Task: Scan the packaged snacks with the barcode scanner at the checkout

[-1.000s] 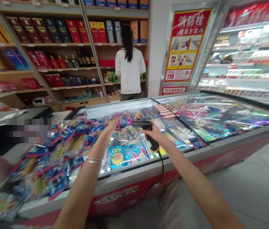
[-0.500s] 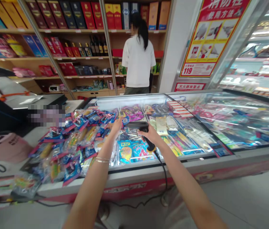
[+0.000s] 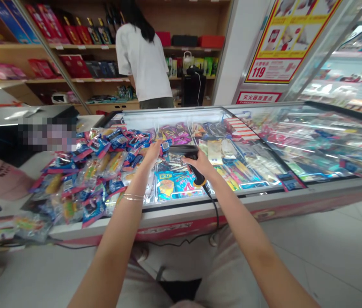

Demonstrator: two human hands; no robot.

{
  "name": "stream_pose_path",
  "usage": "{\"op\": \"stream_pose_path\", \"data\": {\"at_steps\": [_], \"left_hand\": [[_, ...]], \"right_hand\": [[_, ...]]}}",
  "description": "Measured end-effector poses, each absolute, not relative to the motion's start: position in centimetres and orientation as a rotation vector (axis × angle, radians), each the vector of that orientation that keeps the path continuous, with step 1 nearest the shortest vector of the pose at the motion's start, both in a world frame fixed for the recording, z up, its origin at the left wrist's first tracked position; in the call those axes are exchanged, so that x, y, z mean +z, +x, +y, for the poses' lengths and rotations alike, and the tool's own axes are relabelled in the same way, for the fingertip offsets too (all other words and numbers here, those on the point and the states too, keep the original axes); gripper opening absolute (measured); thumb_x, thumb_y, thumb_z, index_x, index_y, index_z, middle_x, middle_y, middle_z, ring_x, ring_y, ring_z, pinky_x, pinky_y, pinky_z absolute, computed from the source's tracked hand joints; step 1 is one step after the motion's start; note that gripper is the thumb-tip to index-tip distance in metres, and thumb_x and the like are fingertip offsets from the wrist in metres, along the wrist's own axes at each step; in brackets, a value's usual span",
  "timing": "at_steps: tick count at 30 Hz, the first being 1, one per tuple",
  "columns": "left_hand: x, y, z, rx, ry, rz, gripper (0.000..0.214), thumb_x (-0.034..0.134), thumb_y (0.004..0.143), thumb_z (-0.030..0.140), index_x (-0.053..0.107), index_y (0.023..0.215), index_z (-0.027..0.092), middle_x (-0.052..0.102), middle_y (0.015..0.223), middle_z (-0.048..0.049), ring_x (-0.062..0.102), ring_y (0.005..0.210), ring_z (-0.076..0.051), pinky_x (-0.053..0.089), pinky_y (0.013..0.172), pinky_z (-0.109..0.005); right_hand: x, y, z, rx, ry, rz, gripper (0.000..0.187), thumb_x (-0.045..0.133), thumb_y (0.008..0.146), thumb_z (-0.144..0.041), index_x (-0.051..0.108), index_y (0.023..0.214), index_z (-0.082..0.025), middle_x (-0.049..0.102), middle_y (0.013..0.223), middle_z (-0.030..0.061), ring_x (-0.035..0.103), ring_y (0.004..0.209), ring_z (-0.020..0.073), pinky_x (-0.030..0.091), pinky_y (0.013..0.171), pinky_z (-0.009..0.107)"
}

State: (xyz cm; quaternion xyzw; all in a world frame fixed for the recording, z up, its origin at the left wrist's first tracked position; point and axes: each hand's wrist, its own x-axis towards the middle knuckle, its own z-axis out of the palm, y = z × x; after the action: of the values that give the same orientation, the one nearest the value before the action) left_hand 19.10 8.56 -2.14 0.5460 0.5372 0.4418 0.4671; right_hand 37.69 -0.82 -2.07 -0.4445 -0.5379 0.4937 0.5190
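Observation:
My right hand (image 3: 202, 164) is closed round the handle of a black barcode scanner (image 3: 184, 149), whose head points left. Its cable drops from the handle over the front of the freezer. Just left of the scanner head, my left hand (image 3: 153, 153) pinches a blue snack packet (image 3: 165, 146), with a pale label facing the scanner. A small gap separates the packet from the scanner. Beside and below my left hand, many wrapped snack packets (image 3: 93, 171) lie heaped on the glass lid, several with a corn-like or sausage-like piece inside.
The glass-topped freezer (image 3: 200, 202) spans the view, with ice cream packs inside. A pink cap (image 3: 4, 179) and a dark machine stand at the left. Behind the freezer, a person in a white shirt (image 3: 145, 64) leans towards shelves of boxes.
The view has tipped downward. The person behind the freezer has moved left and bent over, uncovering a black stand. My hands keep the packet and scanner in nearly the same arrangement.

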Motion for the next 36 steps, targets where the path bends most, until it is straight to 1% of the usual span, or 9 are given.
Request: {"op": "stream_pose_path", "data": {"at_steps": [3,8,13,16,19,21,26,32,36], "left_hand": [[-2.0,19.2,8.4,1.104,1.323,1.303,0.045,0.042,0.09,0.044,0.067,0.111,0.013,0.067,0.099,-0.0092,0.064,0.074,-0.019,0.054,0.058,-0.028],[-1.7,19.2,8.3,1.129,1.277,1.346,0.044,0.043,0.09,0.044,0.067,0.11,0.011,0.067,0.096,-0.0101,0.065,0.076,-0.02,0.055,0.059,-0.03],[-1.7,19.2,8.3,1.088,1.285,1.372,0.047,0.041,0.091,0.043,0.066,0.112,0.01,0.068,0.091,-0.0108,0.065,0.07,-0.02,0.053,0.053,-0.028],[-1.7,19.1,8.3,1.077,1.298,1.382,0.05,0.04,0.09,0.046,0.067,0.111,0.008,0.069,0.091,-0.0124,0.065,0.064,-0.021,0.051,0.05,-0.029],[-1.6,19.1,8.3,1.054,1.283,1.407,0.053,0.042,0.089,0.05,0.067,0.111,0.008,0.069,0.084,-0.0121,0.065,0.058,-0.02,0.051,0.05,-0.029],[-1.6,19.1,8.2,1.052,1.292,1.396,0.054,0.041,0.089,0.05,0.067,0.112,0.009,0.07,0.08,-0.0112,0.064,0.057,-0.02,0.051,0.05,-0.029],[-1.3,19.0,7.8,1.08,1.303,1.343,0.055,0.04,0.09,0.05,0.067,0.115,0.01,0.071,0.081,-0.011,0.064,0.059,-0.02,0.049,0.048,-0.028],[-0.8,19.0,7.3,1.09,1.287,1.397,0.052,0.041,0.09,0.047,0.068,0.111,0.009,0.069,0.073,-0.0093,0.061,0.053,-0.018,0.045,0.044,-0.025],[-0.6,19.1,7.2,1.08,1.26,1.416,0.05,0.041,0.089,0.048,0.069,0.106,0.009,0.068,0.07,-0.009,0.059,0.049,-0.017,0.043,0.042,-0.024]], "right_hand": [[-1.8,37.8,-1.0,1.176,-1.061,-1.298,0.043,0.077,0.066,-0.034,0.042,0.091,-0.025,0.054,0.055,-0.0107,0.052,0.039,0.0106,0.044,0.04,0.024],[-1.4,37.8,-1.3,1.159,-1.056,-1.297,0.045,0.077,0.066,-0.035,0.041,0.09,-0.025,0.056,0.06,-0.0101,0.051,0.04,0.0096,0.042,0.04,0.023],[-1.1,37.7,-1.4,1.16,-1.077,-1.291,0.044,0.077,0.066,-0.033,0.04,0.089,-0.026,0.055,0.057,-0.0101,0.05,0.038,0.01,0.042,0.038,0.024],[-1.1,37.8,-1.5,1.147,-1.073,-1.284,0.044,0.076,0.067,-0.032,0.039,0.089,-0.026,0.053,0.053,-0.0112,0.049,0.036,0.0106,0.042,0.038,0.024],[-1.3,37.9,-1.4,1.143,-1.042,-1.288,0.044,0.076,0.067,-0.033,0.04,0.09,-0.025,0.051,0.05,-0.0119,0.049,0.036,0.0113,0.042,0.037,0.024],[-1.5,38.0,-1.3,1.142,-1.025,-1.291,0.043,0.076,0.068,-0.033,0.04,0.09,-0.025,0.052,0.051,-0.0114,0.049,0.036,0.0115,0.043,0.038,0.025],[-1.6,38.1,-1.2,1.145,-1.008,-1.3,0.041,0.075,0.068,-0.033,0.04,0.089,-0.025,0.052,0.053,-0.0108,0.051,0.038,0.0115,0.043,0.039,0.025],[-1.6,38.3,-1.0,1.045,-1.057,-1.31,0.039,0.071,0.07,-0.029,0.039,0.092,-0.025,0.053,0.056,-0.0106,0.052,0.04,0.0117,0.043,0.04,0.025],[-1.5,38.4,-1.2,1.048,-1.049,-1.311,0.039,0.071,0.071,-0.03,0.039,0.092,-0.025,0.053,0.057,-0.0104,0.052,0.04,0.0114,0.042,0.04,0.025]]}}
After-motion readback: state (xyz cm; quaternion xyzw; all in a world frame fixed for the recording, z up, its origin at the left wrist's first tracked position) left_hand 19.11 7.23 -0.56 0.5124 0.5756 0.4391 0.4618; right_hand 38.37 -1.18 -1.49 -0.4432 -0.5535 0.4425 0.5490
